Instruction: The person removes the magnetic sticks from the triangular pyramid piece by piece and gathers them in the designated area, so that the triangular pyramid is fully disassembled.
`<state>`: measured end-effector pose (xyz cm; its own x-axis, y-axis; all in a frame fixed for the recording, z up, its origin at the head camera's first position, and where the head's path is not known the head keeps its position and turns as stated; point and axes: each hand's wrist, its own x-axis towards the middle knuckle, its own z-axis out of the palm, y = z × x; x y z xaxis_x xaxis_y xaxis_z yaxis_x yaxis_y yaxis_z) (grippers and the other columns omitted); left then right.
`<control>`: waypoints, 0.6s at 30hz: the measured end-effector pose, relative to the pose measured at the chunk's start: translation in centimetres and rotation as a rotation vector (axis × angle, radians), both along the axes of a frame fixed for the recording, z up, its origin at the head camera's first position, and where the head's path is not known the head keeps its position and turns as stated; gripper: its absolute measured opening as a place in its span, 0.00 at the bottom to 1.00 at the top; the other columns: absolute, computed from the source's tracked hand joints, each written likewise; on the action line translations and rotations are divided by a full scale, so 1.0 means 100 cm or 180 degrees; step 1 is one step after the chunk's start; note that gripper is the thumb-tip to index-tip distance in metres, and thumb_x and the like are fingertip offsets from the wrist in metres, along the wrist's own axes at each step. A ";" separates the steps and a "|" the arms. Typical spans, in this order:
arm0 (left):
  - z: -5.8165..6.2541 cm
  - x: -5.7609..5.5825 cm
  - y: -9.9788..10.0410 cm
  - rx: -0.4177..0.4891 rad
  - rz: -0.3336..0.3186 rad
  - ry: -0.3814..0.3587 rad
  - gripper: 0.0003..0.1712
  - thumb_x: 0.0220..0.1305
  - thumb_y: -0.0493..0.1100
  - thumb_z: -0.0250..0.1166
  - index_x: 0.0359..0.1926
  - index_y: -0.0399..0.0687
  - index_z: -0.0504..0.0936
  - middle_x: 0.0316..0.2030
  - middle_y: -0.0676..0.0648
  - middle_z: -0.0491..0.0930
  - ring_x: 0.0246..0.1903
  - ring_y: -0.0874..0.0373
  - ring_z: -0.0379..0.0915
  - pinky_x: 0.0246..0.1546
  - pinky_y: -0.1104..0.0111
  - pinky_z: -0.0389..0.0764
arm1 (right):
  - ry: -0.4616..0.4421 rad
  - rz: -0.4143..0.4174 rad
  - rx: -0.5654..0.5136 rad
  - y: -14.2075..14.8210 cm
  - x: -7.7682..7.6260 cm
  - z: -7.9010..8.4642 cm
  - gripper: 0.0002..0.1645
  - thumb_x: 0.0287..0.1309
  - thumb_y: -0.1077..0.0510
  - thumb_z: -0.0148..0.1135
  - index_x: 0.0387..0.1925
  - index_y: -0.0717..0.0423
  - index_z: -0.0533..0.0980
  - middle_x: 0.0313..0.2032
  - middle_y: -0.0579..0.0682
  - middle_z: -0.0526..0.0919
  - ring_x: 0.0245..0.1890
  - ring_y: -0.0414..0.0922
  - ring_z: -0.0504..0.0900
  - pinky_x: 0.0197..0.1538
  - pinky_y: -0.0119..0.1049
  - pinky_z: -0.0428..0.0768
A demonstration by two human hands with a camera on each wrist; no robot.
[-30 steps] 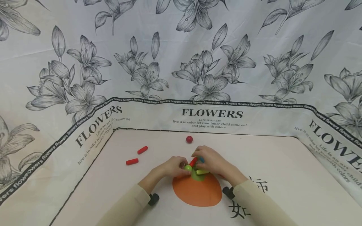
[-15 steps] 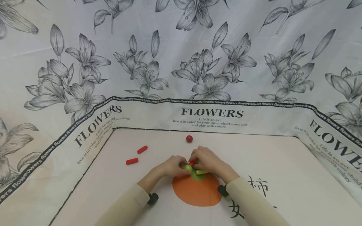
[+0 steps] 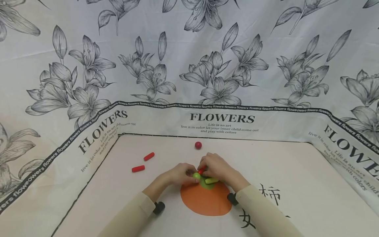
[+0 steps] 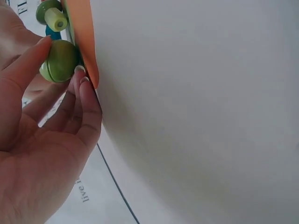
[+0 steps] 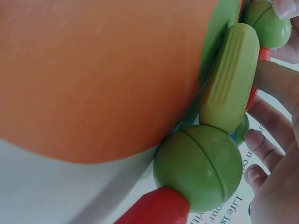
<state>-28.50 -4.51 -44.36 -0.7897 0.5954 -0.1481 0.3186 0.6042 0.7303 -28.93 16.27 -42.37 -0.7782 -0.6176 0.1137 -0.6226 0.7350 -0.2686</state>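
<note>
My left hand [image 3: 180, 173] pinches a green ball [image 4: 61, 60] between thumb and fingertips, low over the table. From that ball a red rod [image 3: 201, 171] runs toward my right hand [image 3: 218, 165], whose fingers grip it and cover most of its length. In the right wrist view, a yellow-green rod [image 5: 231, 77] lies in front of the right fingers and meets a larger-looking green ball [image 5: 198, 168]. Another red rod [image 5: 156, 207] sticks out from this ball. Behind the yellow-green rod, a further green ball [image 5: 241, 129] is partly hidden.
Two loose red rods [image 3: 138, 169] lie to the left on the table cover [image 3: 118, 204]. A dark red ball [image 3: 198, 145] sits farther back. Under the hands is a printed orange fruit [image 3: 205, 200]. A flower-printed cloth [image 3: 219, 75] rises behind the table.
My right hand has shifted slightly left and closed over the red rod, covering it and a blue piece that showed earlier. The left hand stays nearly still on the green ball.
</note>
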 end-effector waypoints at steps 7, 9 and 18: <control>0.001 -0.002 -0.004 -0.0031 -0.0069 -0.0153 0.14 0.67 0.51 0.70 0.49 0.52 0.86 0.37 0.53 0.80 0.43 0.57 0.73 0.47 0.63 0.76 | 0.0037 0.0019 0.0035 -0.001 0.002 0.002 0.09 0.53 0.60 0.79 0.38 0.48 0.91 0.35 0.42 0.86 0.37 0.41 0.73 0.43 0.39 0.73; 0.000 -0.002 -0.005 -0.0048 -0.0101 -0.0164 0.14 0.67 0.51 0.70 0.50 0.53 0.86 0.38 0.53 0.80 0.44 0.57 0.73 0.48 0.63 0.76 | 0.0032 0.0031 0.0040 -0.001 0.002 0.002 0.09 0.52 0.60 0.79 0.38 0.48 0.91 0.34 0.42 0.87 0.37 0.41 0.73 0.43 0.39 0.73; -0.001 -0.002 -0.010 -0.0020 -0.0285 -0.0023 0.12 0.67 0.49 0.70 0.51 0.58 0.85 0.37 0.53 0.80 0.43 0.58 0.73 0.47 0.65 0.76 | 0.0007 -0.0070 0.0100 0.001 -0.001 0.000 0.10 0.52 0.59 0.79 0.37 0.46 0.91 0.32 0.39 0.86 0.36 0.40 0.72 0.43 0.39 0.73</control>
<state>-28.66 -5.52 -44.44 -0.7322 0.6626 -0.1575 0.3664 0.5782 0.7290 -29.01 16.38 -42.37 -0.7915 -0.6035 0.0964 -0.6067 0.7566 -0.2438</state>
